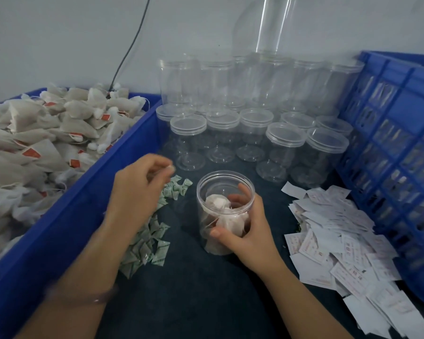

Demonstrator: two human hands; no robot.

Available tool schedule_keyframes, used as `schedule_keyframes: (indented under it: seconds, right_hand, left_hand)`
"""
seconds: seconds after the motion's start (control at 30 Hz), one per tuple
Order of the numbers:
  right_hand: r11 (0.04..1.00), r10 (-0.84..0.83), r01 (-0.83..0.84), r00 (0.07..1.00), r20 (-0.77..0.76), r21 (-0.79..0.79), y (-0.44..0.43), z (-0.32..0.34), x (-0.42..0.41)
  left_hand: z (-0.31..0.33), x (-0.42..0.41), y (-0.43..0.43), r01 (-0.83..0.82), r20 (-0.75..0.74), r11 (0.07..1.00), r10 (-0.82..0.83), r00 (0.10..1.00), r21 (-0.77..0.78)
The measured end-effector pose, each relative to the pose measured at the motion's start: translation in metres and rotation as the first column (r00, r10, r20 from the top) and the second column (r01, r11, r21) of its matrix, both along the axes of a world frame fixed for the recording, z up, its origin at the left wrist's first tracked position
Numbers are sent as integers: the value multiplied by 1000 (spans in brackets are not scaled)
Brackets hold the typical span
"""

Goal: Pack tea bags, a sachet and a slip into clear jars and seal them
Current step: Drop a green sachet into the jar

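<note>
Dark tabletop [206, 302] under a pale wall; at its centre stands the open jar [203, 199], tea bags [218, 204] inside; the right hand [247, 233] wraps round it, thumb near, fingers far; the left hand [137, 189] hovers, blurred, above the sachets [154, 243], fingers curled, holding anything or not I cannot tell; slips [340, 241] lie right.

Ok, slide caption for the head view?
Right hand grips an open jar holding tea bags; left hand hovers over the sachets.
</note>
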State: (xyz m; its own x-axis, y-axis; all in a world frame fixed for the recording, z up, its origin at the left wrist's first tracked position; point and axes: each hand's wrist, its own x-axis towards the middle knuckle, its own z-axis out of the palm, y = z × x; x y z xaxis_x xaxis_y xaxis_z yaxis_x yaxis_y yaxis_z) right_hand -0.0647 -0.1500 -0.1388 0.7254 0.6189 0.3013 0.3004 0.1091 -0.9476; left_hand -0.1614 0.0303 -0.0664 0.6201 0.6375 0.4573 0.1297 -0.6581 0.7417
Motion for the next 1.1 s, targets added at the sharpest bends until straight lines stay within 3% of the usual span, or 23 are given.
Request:
schedule_keyframes:
  seconds: [0.07,0.1,0.2,0.3,0.37,0.43,0.5,0.57,0.8,0.93,1.03,1.1]
  right_hand:
    - [1000,0,0,1000,-3,1,1,1,-1]
    - [1000,-3,3,1000,-3,3,1,1,-1]
    - [1000,-9,9,1000,5,12,0,2,-2]
    - [1000,-8,8,1000,12,25,0,1,-1]
    - [1000,5,-5,1000,11,17,0,1,-1]
    - [1000,23,-23,1000,7,13,-1,1,-1]
    - [999,32,-33,999,18,26,-2,2,0]
    - [998,32,-34,999,32,46,-2,0,0]
    - [995,45,-46,999,4,87,-2,-1,3]
    - [986,-85,116,968,-235,123,-1,-5,8]
    - [946,-322,318,899,-298,-63,4,-6,23]
    - [906,-406,364,890,-206,-215,9,-1,39]
  left_hand:
    - [18,5,-20,198,141,978,-187,972,-68]
    - [24,10,-29,274,144,961,-265,953,-44]
    - [26,23,-48,391,-83,917,-384,920,84]
    - [17,31,-50,417,-73,902,-411,909,109]
    - [4,31,-48,395,59,917,-397,916,51]
    - [-15,32,-50,423,217,893,-387,896,-156]
    - [-33,36,-57,488,334,775,-373,866,-400]
    - [-44,41,-63,525,432,682,-326,841,-509]
    - [-46,55,-69,462,488,701,-184,853,-543]
    - [-46,59,-66,467,482,707,-202,853,-532]
    - [-49,61,-64,490,506,696,-208,837,-526]
    - [-52,62,-62,504,511,659,-205,835,-559]
